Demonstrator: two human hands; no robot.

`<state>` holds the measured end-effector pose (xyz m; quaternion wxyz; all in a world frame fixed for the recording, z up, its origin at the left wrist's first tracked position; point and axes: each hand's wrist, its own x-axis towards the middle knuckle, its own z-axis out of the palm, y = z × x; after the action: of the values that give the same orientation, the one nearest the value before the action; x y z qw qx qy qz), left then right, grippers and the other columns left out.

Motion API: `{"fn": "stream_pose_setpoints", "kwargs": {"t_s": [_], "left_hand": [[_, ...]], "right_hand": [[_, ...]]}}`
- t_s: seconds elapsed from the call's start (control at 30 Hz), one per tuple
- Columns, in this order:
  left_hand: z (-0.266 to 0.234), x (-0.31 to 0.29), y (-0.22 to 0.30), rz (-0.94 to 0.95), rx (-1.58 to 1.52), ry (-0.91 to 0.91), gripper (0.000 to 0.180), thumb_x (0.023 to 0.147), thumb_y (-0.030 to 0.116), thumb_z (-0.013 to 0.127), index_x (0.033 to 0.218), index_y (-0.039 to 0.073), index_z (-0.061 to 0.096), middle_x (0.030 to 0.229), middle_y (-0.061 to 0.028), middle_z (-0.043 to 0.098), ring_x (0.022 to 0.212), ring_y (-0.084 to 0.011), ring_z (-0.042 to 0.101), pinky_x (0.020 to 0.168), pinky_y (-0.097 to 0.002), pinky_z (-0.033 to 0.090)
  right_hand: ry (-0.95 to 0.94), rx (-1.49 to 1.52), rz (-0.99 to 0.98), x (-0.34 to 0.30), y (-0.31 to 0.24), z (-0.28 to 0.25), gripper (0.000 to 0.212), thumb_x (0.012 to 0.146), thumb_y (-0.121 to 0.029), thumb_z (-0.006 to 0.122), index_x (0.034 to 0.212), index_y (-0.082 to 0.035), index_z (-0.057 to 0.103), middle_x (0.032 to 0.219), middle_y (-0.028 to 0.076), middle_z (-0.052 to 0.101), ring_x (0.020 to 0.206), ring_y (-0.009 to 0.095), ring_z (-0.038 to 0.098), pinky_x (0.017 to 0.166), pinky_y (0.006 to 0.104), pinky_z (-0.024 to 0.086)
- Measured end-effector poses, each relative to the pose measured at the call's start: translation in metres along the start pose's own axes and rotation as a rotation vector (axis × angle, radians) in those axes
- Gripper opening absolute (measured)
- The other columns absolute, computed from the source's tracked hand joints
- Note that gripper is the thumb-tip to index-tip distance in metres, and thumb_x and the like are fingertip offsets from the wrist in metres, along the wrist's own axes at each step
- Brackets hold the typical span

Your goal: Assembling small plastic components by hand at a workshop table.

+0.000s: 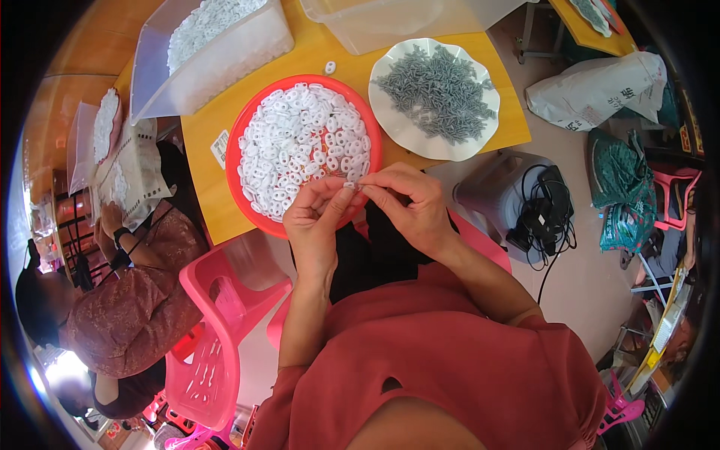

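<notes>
My left hand (pixel 315 214) is closed in a pinch over the near rim of a red round tray (pixel 235 196). Between its thumb and fingers sits a small white plastic piece (pixel 349 185). Close beside it, my right hand (pixel 411 201) pinches with thumb and forefinger, the tips almost touching the piece; what they hold is too small to make out. Many white oval pieces with two holes (pixel 296 135) fill the tray. Right of it, a white scalloped plate (pixel 384 112) bears a heap of small grey plastic parts (pixel 442 90).
On the yellow table (pixel 206 184) stand a clear bin (pixel 247 56) of white pieces and another clear bin (pixel 405 22). A pink chair (pixel 217 330) and a co-worker (pixel 135 292) are at left. At right are black cables (pixel 544 217) on a grey container and a white sack (pixel 600 90).
</notes>
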<state>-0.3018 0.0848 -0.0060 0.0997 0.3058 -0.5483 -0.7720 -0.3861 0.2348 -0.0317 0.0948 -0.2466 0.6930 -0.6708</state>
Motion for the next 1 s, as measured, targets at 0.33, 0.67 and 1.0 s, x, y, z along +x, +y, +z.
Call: {"fn": "stream_pose_setpoints", "kwargs": {"t_s": [0.33,0.67,1.0], "left_hand": [[0.003,-0.004,0.0,0.003,0.039,0.002,0.017,0.1,0.003,0.069,0.115,-0.003,0.068,0.098,-0.0107,0.077,0.084,-0.0157,0.076,0.074,-0.0243,0.061],[0.003,-0.007,0.0,-0.002,0.043,-0.006,0.012,0.1,0.003,0.069,0.112,-0.002,0.067,0.096,-0.0076,0.075,0.082,-0.0127,0.073,0.074,-0.0241,0.059],[0.004,-0.01,0.001,0.065,0.112,-0.042,0.011,0.1,-0.001,0.067,0.111,-0.002,0.067,0.094,-0.0057,0.073,0.081,-0.0108,0.071,0.073,-0.0248,0.06]], "right_hand": [[-0.009,-0.04,0.027,-0.003,-0.003,-0.003,0.016,0.089,0.001,0.077,0.104,-0.002,0.079,0.092,0.011,0.075,0.082,0.021,0.071,0.073,0.0305,0.056],[-0.026,-0.081,-0.025,-0.005,0.002,-0.001,0.014,0.09,0.003,0.075,0.103,0.001,0.076,0.093,0.013,0.073,0.081,0.023,0.071,0.071,0.0317,0.056],[-0.009,-0.133,-0.12,-0.006,0.007,0.001,0.01,0.093,-0.004,0.072,0.102,-0.001,0.072,0.091,0.013,0.07,0.075,0.028,0.071,0.065,0.0346,0.055]]}}
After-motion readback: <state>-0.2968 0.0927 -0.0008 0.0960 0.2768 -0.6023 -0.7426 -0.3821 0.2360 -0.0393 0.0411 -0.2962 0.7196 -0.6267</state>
